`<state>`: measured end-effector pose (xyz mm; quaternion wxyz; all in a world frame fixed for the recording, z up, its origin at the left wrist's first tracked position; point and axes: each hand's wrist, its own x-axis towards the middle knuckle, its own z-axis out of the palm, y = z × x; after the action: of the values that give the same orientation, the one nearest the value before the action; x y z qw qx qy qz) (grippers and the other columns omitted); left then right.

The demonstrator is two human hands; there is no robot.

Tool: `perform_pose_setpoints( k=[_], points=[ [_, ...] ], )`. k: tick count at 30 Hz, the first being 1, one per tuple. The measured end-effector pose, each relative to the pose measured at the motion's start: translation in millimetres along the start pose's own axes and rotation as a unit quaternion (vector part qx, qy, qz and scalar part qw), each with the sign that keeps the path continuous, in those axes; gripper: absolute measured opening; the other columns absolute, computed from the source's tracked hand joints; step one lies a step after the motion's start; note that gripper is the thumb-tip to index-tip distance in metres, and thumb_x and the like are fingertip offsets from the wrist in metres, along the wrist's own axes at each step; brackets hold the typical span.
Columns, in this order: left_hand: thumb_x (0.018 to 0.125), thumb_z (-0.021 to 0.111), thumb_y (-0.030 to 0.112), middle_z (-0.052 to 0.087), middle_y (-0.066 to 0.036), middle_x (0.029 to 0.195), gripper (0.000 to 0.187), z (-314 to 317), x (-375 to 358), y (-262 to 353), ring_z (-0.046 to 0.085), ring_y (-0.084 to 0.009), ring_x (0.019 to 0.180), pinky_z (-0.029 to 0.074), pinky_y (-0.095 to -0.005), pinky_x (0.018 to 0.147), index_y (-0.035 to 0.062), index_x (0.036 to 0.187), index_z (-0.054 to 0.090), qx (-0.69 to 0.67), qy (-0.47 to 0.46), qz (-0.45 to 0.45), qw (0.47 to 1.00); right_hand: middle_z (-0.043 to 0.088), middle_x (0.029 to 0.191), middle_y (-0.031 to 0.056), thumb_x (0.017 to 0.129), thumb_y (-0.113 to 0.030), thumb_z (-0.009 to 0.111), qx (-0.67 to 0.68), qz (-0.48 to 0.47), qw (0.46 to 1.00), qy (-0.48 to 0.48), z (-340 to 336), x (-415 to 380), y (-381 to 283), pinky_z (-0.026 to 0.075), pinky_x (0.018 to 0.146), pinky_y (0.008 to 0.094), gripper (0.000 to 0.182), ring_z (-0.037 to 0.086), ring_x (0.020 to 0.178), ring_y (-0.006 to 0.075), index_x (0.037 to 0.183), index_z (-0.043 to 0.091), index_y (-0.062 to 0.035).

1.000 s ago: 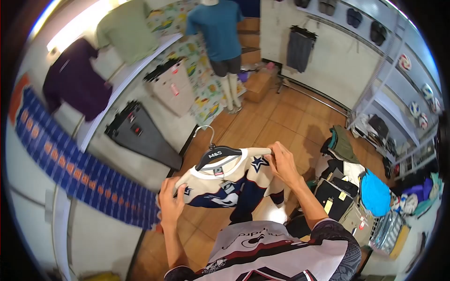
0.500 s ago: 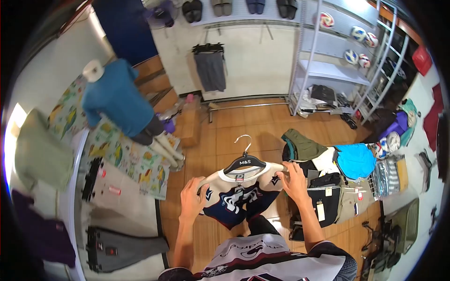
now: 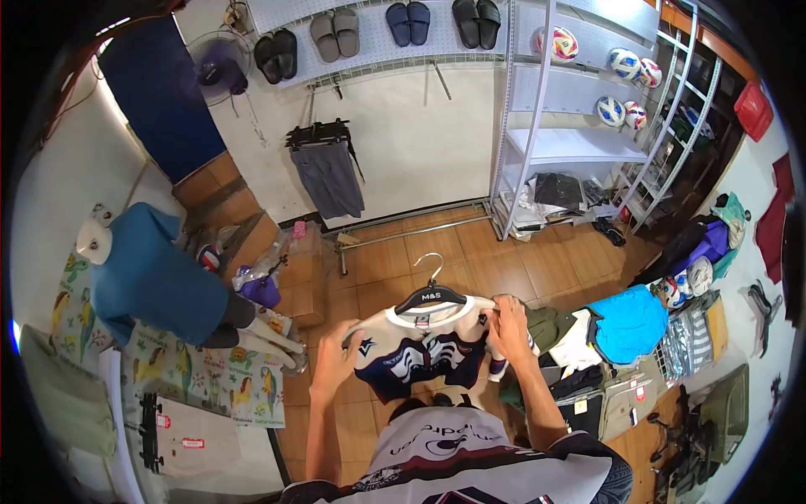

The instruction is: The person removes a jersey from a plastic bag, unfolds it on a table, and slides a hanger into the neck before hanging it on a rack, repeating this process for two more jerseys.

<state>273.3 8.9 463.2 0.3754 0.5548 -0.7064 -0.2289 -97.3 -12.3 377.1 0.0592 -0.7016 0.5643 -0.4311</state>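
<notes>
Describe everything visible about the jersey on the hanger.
The jersey is cream with navy panels, a white swirling graphic and small navy stars at the shoulders. It hangs on a black hanger marked M&S. The left hand grips its left shoulder, the right hand its right shoulder, holding it spread, facing the camera.

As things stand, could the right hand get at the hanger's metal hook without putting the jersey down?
Probably yes. The right hand grips the jersey at its shoulder, just beside the black hanger, and the hook stands bare above with nothing around it. The left hand holds the other shoulder, so it might carry the weight.
</notes>
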Motion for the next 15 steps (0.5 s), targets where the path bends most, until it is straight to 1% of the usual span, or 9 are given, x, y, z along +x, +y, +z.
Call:
perform_pose_setpoints(
  k=[4, 10, 13, 14, 15],
  points=[
    [0.101, 0.069, 0.017, 0.074, -0.024, 0.1, 0.025, 25.3, 73.6, -27.2, 0.073, -0.0371, 0.092, 0.056, -0.0395, 0.082, -0.0052, 0.113, 0.069, -0.032, 0.015, -0.004, 0.999, 0.062, 0.104, 0.0212, 0.097, -0.012, 0.069, -0.016, 0.02, 1.0, -0.005, 19.8, 64.9, 29.6, 0.044, 0.087, 0.053, 0.024, 0.057, 0.098, 0.0436, 0.115, 0.057, -0.0004],
    [0.102, 0.068, 0.019, 0.074, -0.025, 0.101, 0.025, 69.0, 207.9, -70.0, 0.074, -0.0395, 0.095, 0.056, -0.0405, 0.082, -0.0043, 0.112, 0.069, -0.068, 0.007, 0.026, 0.997, 0.063, 0.104, 0.022, 0.097, -0.011, 0.069, -0.02, 0.023, 1.0, 0.005, 50.5, 169.4, 94.1, 0.044, 0.088, 0.0532, 0.024, 0.058, 0.099, 0.0443, 0.115, 0.059, -0.0001],
    [0.103, 0.066, 0.019, 0.074, -0.022, 0.098, 0.025, 98.1, 283.1, -86.3, 0.073, -0.0283, 0.089, 0.055, -0.036, 0.08, -0.0045, 0.114, 0.069, -0.055, -0.008, 0.047, 0.997, 0.064, 0.105, 0.0229, 0.096, -0.012, 0.07, -0.013, 0.041, 0.999, 0.006, 66.4, 223.2, 134.1, 0.045, 0.087, 0.0538, 0.024, 0.059, 0.101, 0.0452, 0.115, 0.061, 0.0007],
    [0.103, 0.066, 0.02, 0.074, -0.022, 0.099, 0.026, 106.6, 312.1, -90.5, 0.074, -0.0322, 0.091, 0.055, -0.0373, 0.081, -0.0034, 0.113, 0.069, -0.064, -0.022, 0.033, 0.997, 0.064, 0.106, 0.0232, 0.096, -0.012, 0.07, -0.011, 0.049, 0.999, 0.007, 70.1, 242.1, 145.8, 0.045, 0.087, 0.0541, 0.025, 0.059, 0.102, 0.0455, 0.115, 0.061, 0.001],
    [0.103, 0.066, 0.02, 0.074, -0.022, 0.099, 0.026, 112.0, 338.6, -93.6, 0.074, -0.0331, 0.092, 0.055, -0.0378, 0.082, -0.0032, 0.113, 0.069, -0.059, -0.03, 0.042, 0.997, 0.065, 0.106, 0.0232, 0.096, -0.013, 0.071, -0.011, 0.062, 0.998, -0.003, 71.7, 259.2, 156.1, 0.046, 0.087, 0.0542, 0.026, 0.06, 0.102, 0.0459, 0.116, 0.062, 0.0011]
  ],
)
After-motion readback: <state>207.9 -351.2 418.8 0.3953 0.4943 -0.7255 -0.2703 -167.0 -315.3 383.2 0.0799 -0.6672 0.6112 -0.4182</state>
